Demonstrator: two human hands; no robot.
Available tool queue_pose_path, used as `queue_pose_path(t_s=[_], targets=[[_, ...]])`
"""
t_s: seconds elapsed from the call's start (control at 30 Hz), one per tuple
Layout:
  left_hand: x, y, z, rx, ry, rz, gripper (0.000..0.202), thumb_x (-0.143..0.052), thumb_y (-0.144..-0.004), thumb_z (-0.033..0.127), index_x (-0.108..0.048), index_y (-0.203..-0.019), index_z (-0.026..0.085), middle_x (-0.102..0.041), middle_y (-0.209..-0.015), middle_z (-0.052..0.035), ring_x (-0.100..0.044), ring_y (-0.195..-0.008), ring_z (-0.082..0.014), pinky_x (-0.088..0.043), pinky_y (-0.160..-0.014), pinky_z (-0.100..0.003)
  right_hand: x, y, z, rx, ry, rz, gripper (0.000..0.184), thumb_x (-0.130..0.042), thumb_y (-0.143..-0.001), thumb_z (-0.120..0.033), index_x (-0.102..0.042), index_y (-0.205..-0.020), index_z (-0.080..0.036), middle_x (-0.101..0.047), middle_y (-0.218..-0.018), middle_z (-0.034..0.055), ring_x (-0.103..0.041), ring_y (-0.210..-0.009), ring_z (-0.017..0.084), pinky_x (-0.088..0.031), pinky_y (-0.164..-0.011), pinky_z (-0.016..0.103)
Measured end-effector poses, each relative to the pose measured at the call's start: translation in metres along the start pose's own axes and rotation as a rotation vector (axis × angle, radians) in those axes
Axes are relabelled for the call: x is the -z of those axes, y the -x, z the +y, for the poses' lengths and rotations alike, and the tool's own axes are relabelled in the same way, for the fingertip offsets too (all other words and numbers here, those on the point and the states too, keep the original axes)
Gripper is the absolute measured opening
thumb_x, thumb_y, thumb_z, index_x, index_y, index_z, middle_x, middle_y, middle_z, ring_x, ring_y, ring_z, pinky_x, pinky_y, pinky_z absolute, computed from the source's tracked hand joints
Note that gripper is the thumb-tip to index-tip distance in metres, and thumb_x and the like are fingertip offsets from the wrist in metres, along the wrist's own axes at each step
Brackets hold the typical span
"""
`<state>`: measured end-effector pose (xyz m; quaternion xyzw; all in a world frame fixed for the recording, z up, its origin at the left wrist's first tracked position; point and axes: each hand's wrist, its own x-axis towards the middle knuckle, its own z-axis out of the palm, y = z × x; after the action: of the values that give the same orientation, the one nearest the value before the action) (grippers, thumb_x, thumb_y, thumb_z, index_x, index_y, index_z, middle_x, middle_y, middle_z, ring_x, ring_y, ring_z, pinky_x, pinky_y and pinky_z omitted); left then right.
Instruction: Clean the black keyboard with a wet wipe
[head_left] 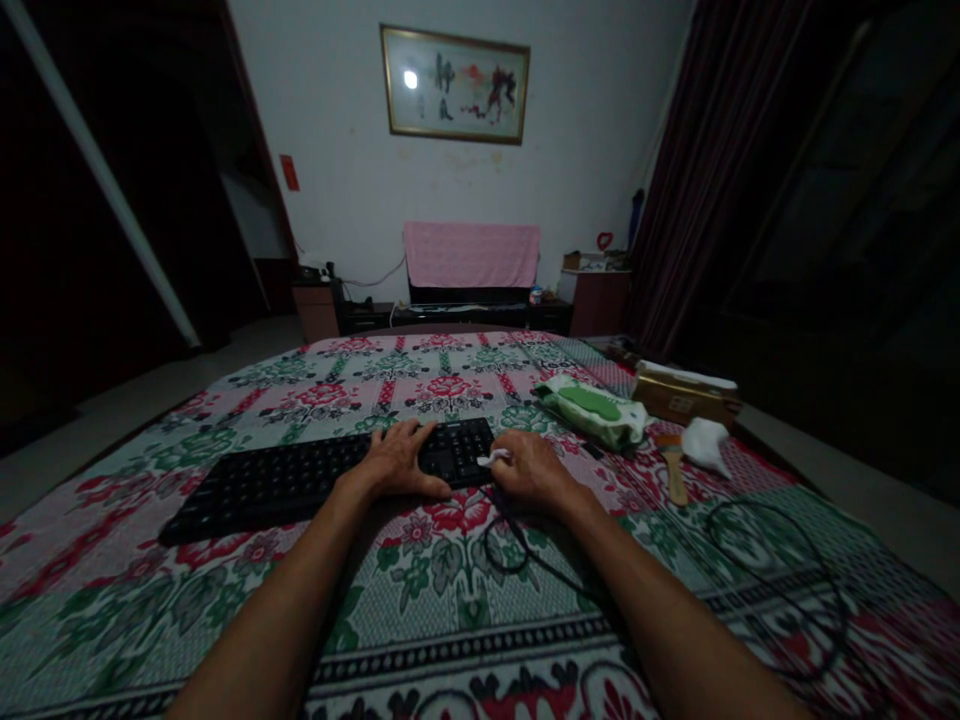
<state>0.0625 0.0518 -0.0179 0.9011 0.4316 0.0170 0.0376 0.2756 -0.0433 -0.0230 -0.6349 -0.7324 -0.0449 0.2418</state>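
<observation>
A black keyboard (pixel 285 480) lies at a slant on the flowered cloth. Across its right part rests my left hand (pixel 397 460), fingers spread toward the far edge and thumb near the front edge. At the keyboard's right end, my right hand (pixel 529 470) is closed around a small piece of white wipe (pixel 493 457), whose tip sticks out beside the number keys. Whether the wipe touches the keys, I cannot tell. A black cable (pixel 517 555) runs from near the keyboard under my right forearm.
To the right lie a green-and-white wipes pack (pixel 592 408), a gold tissue box (pixel 684 392), a wooden-handled brush (pixel 676 478) and a crumpled white tissue (pixel 706 445). Coiled cable (pixel 832 580) lies nearer on the patterned cloth (pixel 442 640). A pink-covered screen (pixel 472 255) stands beyond.
</observation>
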Motion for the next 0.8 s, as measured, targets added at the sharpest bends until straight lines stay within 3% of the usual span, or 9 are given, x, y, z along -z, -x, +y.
queue_pose_path(t_s=[0.23,0.6,0.8], targets=[[-0.002,-0.001,-0.002,-0.011,-0.009,0.014,0.112,-0.048,-0.046,0.078,-0.017,-0.138,0.023,-0.024,-0.14,-0.0152,-0.022,-0.127,-0.0352,-0.016,-0.099,-0.053,0.002,-0.002,0.003,-0.01,-0.132,0.003,0.017,-0.045,-0.071,-0.02,-0.061,-0.075,-0.019,-0.06,-0.073,0.0014,-0.051,-0.067,0.012,-0.031,-0.058,0.021],[-0.001,-0.001,0.0,0.015,0.013,-0.009,0.113,-0.05,-0.044,0.078,-0.019,-0.137,0.023,-0.022,-0.141,-0.0153,-0.018,-0.128,-0.036,-0.011,-0.101,-0.053,-0.002,0.0,-0.001,0.031,-0.079,-0.02,0.017,-0.045,-0.071,-0.02,-0.061,-0.076,-0.017,-0.059,-0.072,0.002,-0.049,-0.066,0.013,-0.031,-0.058,0.022],[0.0,-0.001,0.001,0.018,0.008,-0.015,0.116,-0.049,-0.042,0.08,-0.018,-0.138,0.024,-0.022,-0.141,-0.0146,-0.019,-0.128,-0.0341,-0.013,-0.101,-0.052,-0.011,-0.004,-0.009,0.183,0.002,-0.036,0.019,-0.049,-0.073,-0.025,-0.064,-0.083,-0.021,-0.058,-0.077,0.0026,-0.049,-0.073,0.014,-0.03,-0.065,0.025]])
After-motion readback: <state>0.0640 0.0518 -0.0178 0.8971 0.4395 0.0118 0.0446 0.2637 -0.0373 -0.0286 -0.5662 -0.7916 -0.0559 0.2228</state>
